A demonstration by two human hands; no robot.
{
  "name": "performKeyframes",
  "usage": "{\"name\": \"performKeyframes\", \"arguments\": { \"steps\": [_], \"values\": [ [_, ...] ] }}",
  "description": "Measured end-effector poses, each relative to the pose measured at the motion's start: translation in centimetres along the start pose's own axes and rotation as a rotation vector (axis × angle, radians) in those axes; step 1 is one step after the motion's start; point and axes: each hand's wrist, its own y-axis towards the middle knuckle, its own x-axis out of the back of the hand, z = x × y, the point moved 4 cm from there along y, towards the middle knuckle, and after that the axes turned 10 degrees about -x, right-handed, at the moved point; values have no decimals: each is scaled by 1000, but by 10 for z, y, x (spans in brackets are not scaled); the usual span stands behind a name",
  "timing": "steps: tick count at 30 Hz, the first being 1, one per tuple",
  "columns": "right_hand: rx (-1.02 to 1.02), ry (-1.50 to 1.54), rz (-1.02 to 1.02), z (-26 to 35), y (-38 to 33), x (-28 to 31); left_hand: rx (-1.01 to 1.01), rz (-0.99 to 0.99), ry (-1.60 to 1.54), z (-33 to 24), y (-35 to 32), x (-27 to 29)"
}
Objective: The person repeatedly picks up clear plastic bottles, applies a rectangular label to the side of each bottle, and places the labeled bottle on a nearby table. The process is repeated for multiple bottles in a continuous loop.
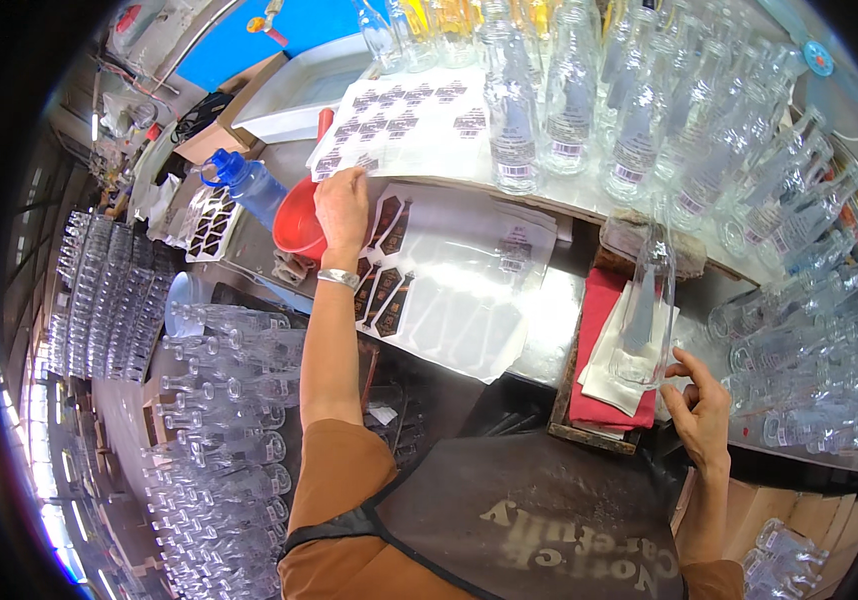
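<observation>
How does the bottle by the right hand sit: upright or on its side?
On its side: the bottle lies lengthwise over the white cloth, its base near the right hand.

Two hands, one red container

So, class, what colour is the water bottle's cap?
The cap is blue, best seen in the head view.

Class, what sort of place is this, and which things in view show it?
Probably a workshop for labelling or decorating glass bottles: many clear bottles crowd the bench, near printed sheets, and the worker wears a dark apron.
</observation>
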Motion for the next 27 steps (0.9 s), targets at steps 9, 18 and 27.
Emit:
{"name": "performKeyframes", "arguments": {
  "steps": [9, 18, 27],
  "values": [
    [167, -273, -158, 10, 2, -24, 357, 198, -1121, -185, -54, 11],
    [199, -331, -178, 14, -2, -23, -612, 402, -547, -373, -86, 62],
    [216, -190, -135, 0, 3, -25, -517, 361, -632, -366, -73, 38]
  ]
}}
